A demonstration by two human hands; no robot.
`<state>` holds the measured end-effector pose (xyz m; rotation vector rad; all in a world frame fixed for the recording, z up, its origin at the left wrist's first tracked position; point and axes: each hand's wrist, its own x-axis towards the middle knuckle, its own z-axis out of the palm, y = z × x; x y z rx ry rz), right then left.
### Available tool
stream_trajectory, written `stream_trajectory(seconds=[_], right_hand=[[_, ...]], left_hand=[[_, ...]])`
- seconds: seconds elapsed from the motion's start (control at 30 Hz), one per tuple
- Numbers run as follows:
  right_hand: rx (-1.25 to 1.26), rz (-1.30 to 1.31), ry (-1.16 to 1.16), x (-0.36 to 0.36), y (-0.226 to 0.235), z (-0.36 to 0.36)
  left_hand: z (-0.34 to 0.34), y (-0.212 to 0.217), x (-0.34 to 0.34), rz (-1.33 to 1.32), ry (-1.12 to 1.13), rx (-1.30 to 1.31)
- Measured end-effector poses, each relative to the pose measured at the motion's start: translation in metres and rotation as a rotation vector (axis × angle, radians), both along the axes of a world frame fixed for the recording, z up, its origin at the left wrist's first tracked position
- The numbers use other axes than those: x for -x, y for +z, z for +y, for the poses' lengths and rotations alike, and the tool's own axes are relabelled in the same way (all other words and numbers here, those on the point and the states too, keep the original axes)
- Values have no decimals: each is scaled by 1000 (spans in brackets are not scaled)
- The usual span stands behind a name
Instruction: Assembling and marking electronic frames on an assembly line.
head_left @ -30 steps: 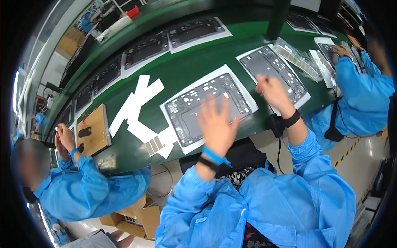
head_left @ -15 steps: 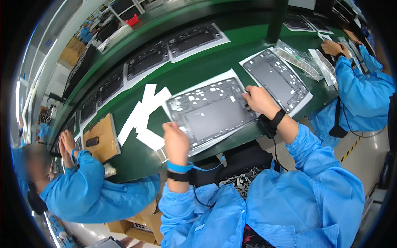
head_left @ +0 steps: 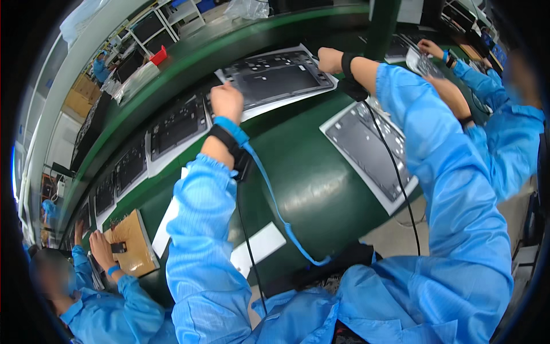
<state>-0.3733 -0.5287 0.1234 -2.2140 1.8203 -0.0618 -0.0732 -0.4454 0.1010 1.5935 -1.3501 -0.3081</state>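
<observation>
A dark grey tablet-like panel (head_left: pixel 274 80), dotted with small white patches, lies over a white sheet (head_left: pixel 289 102) at the far side of the green bench. At its left end my left hand (head_left: pixel 227 103) is closed, gripping the edge. My right hand (head_left: pixel 330 60) is closed at the far right corner; its fingertips are partly hidden. Both arms are stretched forward in blue sleeves. A blue coiled cord (head_left: pixel 281 209) runs from the band on my left wrist. Nearer on the right, a second such panel (head_left: pixel 366 146) rests on its own sheet, partly behind my right sleeve.
More dark panels (head_left: pixel 176 125) on white sheets line the bench's far edge to the left. White strips (head_left: pixel 259 247) lie near my left forearm. One co-worker's hand (head_left: pixel 102 250) is by a brown board (head_left: pixel 134 246); another co-worker sits right. A green post (head_left: pixel 382 28) stands at the back.
Both my hands have carried the panel and its sheet forward, from the near middle of the bench to the far row. The left co-worker's hand has moved to the brown board.
</observation>
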Motion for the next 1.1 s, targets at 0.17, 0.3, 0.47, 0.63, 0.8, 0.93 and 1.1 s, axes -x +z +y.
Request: stream_trajectory(seconds=[0.17, 0.3, 0.47, 0.63, 0.8, 0.93, 1.1], right_hand=[[97, 272, -218, 7, -36, -81], [-54, 393, -558, 47, -56, -108], [-36, 195, -681, 51, -63, -106], [347, 327, -329, 64, -56, -97], [160, -221, -59, -58, -40, -35], [-30, -292, -85, -114, -44, 0], [27, -273, -278, -146, -80, -14]], left_hand=[[-117, -69, 38, 91, -107, -139], [-118, -49, 97, -259, -343, -230], [-84, -57, 65, -177, -421, -341], [-4, -10, -70, -381, 151, -580], [14, -51, -128, -592, 272, -760], [-8, -62, -122, -459, 271, -688], [-20, -61, -100, -332, 343, -697]])
